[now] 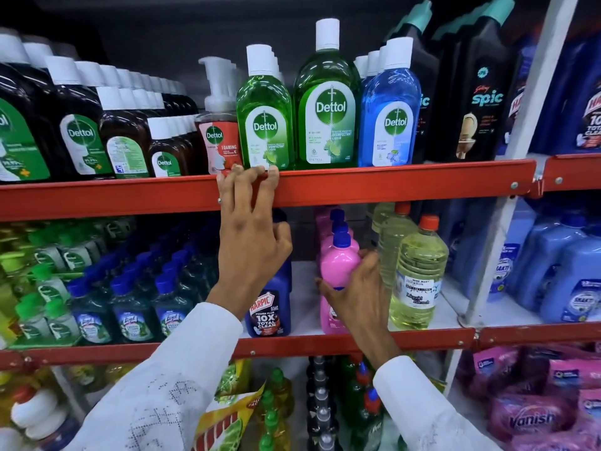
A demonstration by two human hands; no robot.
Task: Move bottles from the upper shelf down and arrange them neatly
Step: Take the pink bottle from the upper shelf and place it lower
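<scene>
On the upper shelf stand a small green Dettol bottle point(264, 118), a taller green Dettol bottle point(327, 109) and a blue Dettol bottle point(390, 112). My left hand point(250, 229) reaches up, its fingertips resting on the red shelf rail point(406, 183) just below the small green bottle, holding nothing. On the middle shelf my right hand point(357, 288) wraps around a pink bottle with a blue cap point(340, 262). A dark blue Harpic bottle point(268, 307) stands behind my left wrist, partly hidden.
Brown Dettol bottles point(78, 125) and a foaming pump bottle point(218, 131) fill the upper left. Black Spic bottles point(478, 92) stand upper right. Yellow bleach bottles point(419, 275) sit right of the pink one; green and blue Lizol bottles point(130, 304) crowd the middle left.
</scene>
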